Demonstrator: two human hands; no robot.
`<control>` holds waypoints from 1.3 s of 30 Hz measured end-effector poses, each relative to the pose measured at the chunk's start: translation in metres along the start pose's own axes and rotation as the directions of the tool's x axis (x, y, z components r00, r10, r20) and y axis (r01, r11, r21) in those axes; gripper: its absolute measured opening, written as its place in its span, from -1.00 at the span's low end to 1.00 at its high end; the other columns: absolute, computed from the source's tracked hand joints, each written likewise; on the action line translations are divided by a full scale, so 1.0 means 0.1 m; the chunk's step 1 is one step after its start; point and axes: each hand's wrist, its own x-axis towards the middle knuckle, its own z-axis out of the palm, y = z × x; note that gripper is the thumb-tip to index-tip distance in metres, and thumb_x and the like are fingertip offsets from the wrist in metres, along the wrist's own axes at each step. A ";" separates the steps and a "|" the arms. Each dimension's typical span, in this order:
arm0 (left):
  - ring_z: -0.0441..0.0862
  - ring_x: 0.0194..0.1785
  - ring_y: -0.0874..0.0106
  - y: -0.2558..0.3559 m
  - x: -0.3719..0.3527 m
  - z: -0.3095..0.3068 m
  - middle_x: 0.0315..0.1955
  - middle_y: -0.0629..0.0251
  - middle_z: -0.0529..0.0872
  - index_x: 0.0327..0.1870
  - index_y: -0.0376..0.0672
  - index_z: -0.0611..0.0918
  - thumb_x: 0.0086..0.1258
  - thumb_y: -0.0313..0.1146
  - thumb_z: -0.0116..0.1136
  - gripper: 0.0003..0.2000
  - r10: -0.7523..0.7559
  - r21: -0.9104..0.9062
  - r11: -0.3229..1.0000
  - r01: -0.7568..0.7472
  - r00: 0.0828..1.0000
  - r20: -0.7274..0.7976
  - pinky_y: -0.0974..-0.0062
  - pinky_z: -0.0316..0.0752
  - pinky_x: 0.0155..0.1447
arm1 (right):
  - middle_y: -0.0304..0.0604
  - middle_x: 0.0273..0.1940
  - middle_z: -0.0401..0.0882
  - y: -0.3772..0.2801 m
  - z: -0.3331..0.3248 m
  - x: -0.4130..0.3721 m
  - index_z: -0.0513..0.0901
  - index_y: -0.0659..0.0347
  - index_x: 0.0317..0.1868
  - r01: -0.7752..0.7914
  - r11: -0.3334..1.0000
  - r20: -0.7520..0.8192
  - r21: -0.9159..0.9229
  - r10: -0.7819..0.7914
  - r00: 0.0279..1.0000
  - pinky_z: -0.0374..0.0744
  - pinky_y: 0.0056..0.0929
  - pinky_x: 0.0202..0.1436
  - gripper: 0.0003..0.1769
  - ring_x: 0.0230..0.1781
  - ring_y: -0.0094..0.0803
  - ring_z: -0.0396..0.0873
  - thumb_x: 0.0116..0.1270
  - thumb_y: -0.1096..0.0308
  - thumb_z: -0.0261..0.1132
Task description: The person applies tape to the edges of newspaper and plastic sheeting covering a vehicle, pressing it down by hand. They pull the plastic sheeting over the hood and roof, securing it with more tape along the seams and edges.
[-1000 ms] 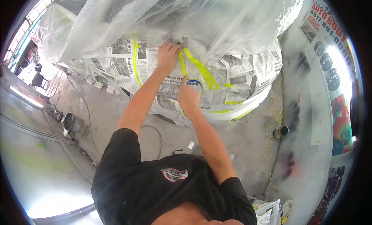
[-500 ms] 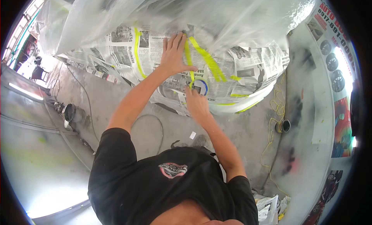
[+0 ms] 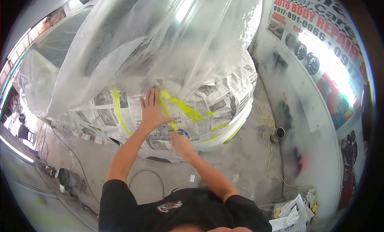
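Note:
A car stands ahead, its front covered with newspaper sheets [image 3: 188, 120] and its upper part draped in clear plastic sheeting [image 3: 160, 44]. My left hand [image 3: 151, 114] lies spread flat on the newspaper, beside a yellow-green strip of masking tape [image 3: 163, 104]. Just below the strip's lower end, my right hand [image 3: 182, 145] is closed on a roll of tape [image 3: 183, 133] with a blue core. Part of the roll is hidden by the fingers. More yellow tape [image 3: 186, 109] runs diagonally to the right of the strip.
Along the right wall are a can [image 3: 277, 133] and a tangled yellow cord [image 3: 264, 118]. A bucket [image 3: 67, 178] stands at the lower left near a dark hose [image 3: 76, 156]. Crumpled paper [image 3: 294, 214] lies at the lower right.
The view has tilted upward, so more of the plastic sheeting and the wall banner show. My left hand stays on the newspaper and my right hand keeps the tape roll near the strip's end.

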 end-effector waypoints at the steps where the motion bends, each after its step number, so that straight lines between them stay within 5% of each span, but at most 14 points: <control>1: -0.19 0.67 -0.05 0.01 0.04 0.02 0.62 -0.09 -0.04 0.61 -0.36 -0.01 -0.26 0.49 0.44 0.47 0.010 0.022 1.000 -0.010 1.000 0.009 -0.36 -0.29 0.57 | 0.09 -0.24 0.70 0.00 0.02 -0.01 0.55 0.21 0.06 0.005 0.999 0.027 -0.032 -0.005 1.000 0.61 0.05 -0.40 -0.74 -0.44 0.06 0.69 0.42 0.36 0.15; 4: -0.19 0.67 -0.06 -0.03 -0.04 0.00 0.61 -0.11 -0.04 0.60 -0.38 -0.02 -0.29 0.56 0.39 0.51 -0.014 0.081 0.997 0.011 0.999 0.038 -0.39 -0.30 0.56 | 0.03 -0.34 0.64 -0.04 0.26 -0.22 0.51 0.22 -0.05 0.411 0.887 0.101 -0.213 -0.398 0.912 0.63 -0.02 -0.50 -0.79 -0.46 -0.01 0.71 0.34 0.36 0.20; 7: -0.19 0.68 -0.04 0.02 0.01 -0.01 0.62 -0.11 -0.04 0.60 -0.38 -0.01 -0.29 0.53 0.42 0.50 -0.039 0.097 0.995 0.034 0.998 0.043 -0.40 -0.30 0.55 | -0.02 -0.32 0.65 0.25 0.21 -0.17 0.52 0.23 0.08 0.493 0.855 0.152 -0.161 -0.472 0.868 0.61 -0.02 -0.50 -0.68 -0.49 -0.06 0.70 0.33 0.39 0.17; 10: -0.19 0.68 -0.02 0.14 -0.04 0.02 0.62 -0.10 -0.06 0.60 -0.38 -0.02 -0.29 0.51 0.44 0.50 -0.059 0.124 0.991 0.050 0.996 0.069 -0.39 -0.29 0.56 | -0.01 -0.34 0.65 0.16 0.41 -0.26 0.55 0.20 0.05 0.518 0.841 0.014 -0.158 -0.522 0.853 0.59 -0.02 -0.53 -0.70 -0.50 -0.05 0.69 0.34 0.35 0.18; 13: -0.19 0.68 -0.01 0.18 0.00 -0.03 0.63 -0.08 -0.08 0.61 -0.37 -0.03 -0.25 0.47 0.46 0.47 -0.049 0.193 0.981 0.035 0.996 0.068 -0.38 -0.27 0.56 | -0.01 -0.36 0.67 0.25 0.01 -0.13 0.58 0.18 0.03 0.636 0.765 0.122 -0.096 -0.626 0.771 0.60 -0.03 -0.51 -0.73 -0.47 -0.05 0.70 0.36 0.32 0.19; 16: -0.21 0.69 -0.01 0.25 -0.03 0.09 0.64 -0.06 -0.10 0.61 -0.35 -0.06 -0.19 0.43 0.47 0.45 -0.035 0.188 0.982 0.024 0.998 0.060 -0.35 -0.24 0.57 | 0.05 -0.35 0.69 0.44 -0.53 -0.11 0.59 0.18 0.00 0.576 0.810 0.335 -0.111 -0.515 0.789 0.62 0.00 -0.42 -0.75 -0.41 -0.01 0.71 0.39 0.30 0.17; 20: -0.25 0.69 -0.02 0.10 0.04 0.12 0.65 -0.02 -0.16 0.62 -0.32 -0.15 -0.15 0.40 0.48 0.45 -0.059 0.175 0.983 0.045 0.995 0.075 -0.30 -0.21 0.60 | 0.10 -0.35 0.69 0.71 -0.56 0.02 0.57 0.18 -0.08 0.479 0.878 0.226 0.002 -0.467 0.855 0.61 0.10 -0.28 -0.83 -0.34 0.06 0.70 0.39 0.35 0.14; 25: -0.31 0.68 -0.06 0.24 0.05 -0.13 0.64 -0.09 -0.22 0.62 -0.35 -0.15 -0.25 0.44 0.50 0.52 -0.059 0.220 0.976 0.009 0.974 0.219 -0.32 -0.23 0.59 | 0.11 -0.38 0.66 0.81 -0.59 0.03 0.53 0.18 -0.17 0.525 0.839 0.079 0.141 -0.538 0.839 0.58 0.10 -0.33 -0.88 -0.35 0.13 0.68 0.39 0.33 0.15; 37: -0.34 0.67 -0.13 0.26 0.06 0.14 0.61 -0.23 -0.22 0.58 -0.47 -0.15 -0.29 0.38 0.54 0.54 -0.091 0.287 0.957 0.049 0.987 0.133 -0.43 -0.31 0.54 | 0.11 -0.40 0.69 0.51 -0.04 0.08 0.57 0.21 -0.20 0.244 0.958 0.165 0.150 -0.267 0.949 0.61 0.08 -0.32 -0.87 -0.39 0.12 0.69 0.37 0.34 0.17; 39: -0.34 0.67 -0.12 0.27 0.08 0.14 0.61 -0.23 -0.21 0.58 -0.47 -0.14 -0.29 0.38 0.54 0.53 -0.088 0.282 0.958 0.047 0.987 0.135 -0.43 -0.32 0.54 | 0.10 -0.30 0.72 0.43 0.31 -0.05 0.57 0.21 -0.16 0.311 0.943 0.175 0.119 -0.328 0.928 0.66 0.00 -0.33 -0.87 -0.36 0.04 0.72 0.35 0.37 0.19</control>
